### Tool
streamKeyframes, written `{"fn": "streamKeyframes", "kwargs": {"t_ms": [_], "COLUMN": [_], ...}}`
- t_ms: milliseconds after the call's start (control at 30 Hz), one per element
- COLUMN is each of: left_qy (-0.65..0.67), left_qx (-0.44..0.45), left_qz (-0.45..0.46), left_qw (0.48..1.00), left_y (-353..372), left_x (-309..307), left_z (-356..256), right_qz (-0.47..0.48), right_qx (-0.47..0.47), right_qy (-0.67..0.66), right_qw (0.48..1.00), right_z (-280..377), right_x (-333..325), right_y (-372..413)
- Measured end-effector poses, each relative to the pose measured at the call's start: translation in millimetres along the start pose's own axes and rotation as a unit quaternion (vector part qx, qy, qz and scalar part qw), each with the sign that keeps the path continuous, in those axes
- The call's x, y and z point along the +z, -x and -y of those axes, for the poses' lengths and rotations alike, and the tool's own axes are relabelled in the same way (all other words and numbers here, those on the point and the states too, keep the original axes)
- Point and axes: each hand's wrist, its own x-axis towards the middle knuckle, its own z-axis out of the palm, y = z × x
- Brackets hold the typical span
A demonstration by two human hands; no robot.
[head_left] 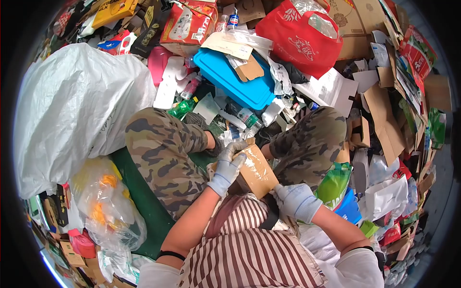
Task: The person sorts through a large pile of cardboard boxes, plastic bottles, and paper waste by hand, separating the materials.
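Observation:
A small brown cardboard box with shiny tape on its face is held tilted above my lap. My left hand, in a grey and white work glove, is closed around its left side. Wearing a matching glove, my right hand is closed at the box's lower right corner; its fingertips are partly hidden. Just beyond the box, a clear plastic bottle and a green bottle lie among scraps between my camouflage-covered knees.
A large white sack bulges at the left, above a clear plastic bag. Ahead are a blue plastic lid or bin and a red bag. Flattened cardboard and packaging pile up at the right.

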Motion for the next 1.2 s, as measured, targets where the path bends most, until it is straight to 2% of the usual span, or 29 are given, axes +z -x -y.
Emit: {"fn": "streamKeyframes", "kwargs": {"t_ms": [33,67,167,333,433,500,567,600,700,733,833,933,1033,1067,1100,1133,1167,1200], "left_qy": [0.034,-0.051,-0.037,-0.041,-0.036,-0.051,-0.233,-0.321,-0.240,-0.224,-0.247,-0.034,-0.188,-0.212,-0.275,-0.337,-0.398,-0.378], "left_qx": [-0.025,0.026,0.018,0.028,0.055,0.059,0.046,0.039,-0.020,-0.098,-0.173,-0.148,-0.112,-0.137,-0.086,-0.033,0.020,-0.030], "left_qz": [-0.006,0.014,0.001,-0.010,-0.032,-0.039,-0.077,-0.099,-0.108,-0.105,-0.082,0.025,0.093,0.117,0.121,0.125,0.129,0.136], "left_qw": [0.999,0.998,0.999,0.999,0.997,0.996,0.968,0.941,0.965,0.964,0.950,0.988,0.971,0.961,0.950,0.932,0.908,0.915], "left_y": [0.6,-1.0,0.4,13.3,13.9,13.5,16.4,19.0,36.2,36.9,39.5,46.6,53.9,52.0,56.0,61.4,63.7,64.4], "left_x": [-0.5,-2.2,1.2,0.6,3.8,4.8,-0.7,-3.7,9.2,16.2,16.6,15.0,13.6,10.1,10.7,11.6,11.8,13.9], "left_z": [-0.6,1.4,2.0,-17.2,-21.5,-19.6,-13.7,-12.2,-35.3,-51.4,-71.3,-61.8,-88.5,-99.6,-105.6,-109.9,-115.5,-122.0], "right_qz": [-0.059,-0.119,-0.161,-0.063,-0.067,-0.038,-0.009,0.002,0.023,0.042,0.082,0.099,0.136,0.145,0.152,0.115,0.142,0.151], "right_qx": [-0.006,-0.011,-0.021,-0.046,-0.127,-0.155,-0.185,-0.189,-0.199,-0.200,-0.203,-0.211,-0.200,-0.199,-0.198,-0.176,-0.149,-0.156], "right_qy": [-0.015,-0.029,-0.048,-0.020,-0.035,-0.044,-0.074,-0.096,-0.099,-0.072,-0.041,-0.069,-0.103,-0.115,-0.128,-0.115,-0.165,-0.176], "right_qw": [0.998,0.992,0.986,0.997,0.989,0.986,0.980,0.977,0.975,0.976,0.975,0.970,0.965,0.962,0.960,0.971,0.965,0.960], "right_z": [-1.4,-2.7,-8.6,-2.9,-9.8,-14.3,-16.6,-15.3,-0.9,4.0,15.8,14.2,12.8,12.0,10.3,4.7,1.3,-1.8], "right_x": [-1.3,-2.8,4.8,-3.8,-8.2,-11.9,-16.8,-15.8,-20.5,-24.1,-31.3,-28.1,-33.1,-34.0,-34.1,-25.4,-34.7,-34.9], "right_y": [-1.8,-4.2,-24.9,-37.4,-41.1,-44.3,-49.1,-48.9,-41.9,-40.8,-35.5,-29.1,-25.7,-25.2,-24.3,-25.7,-31.0,-31.4]}}
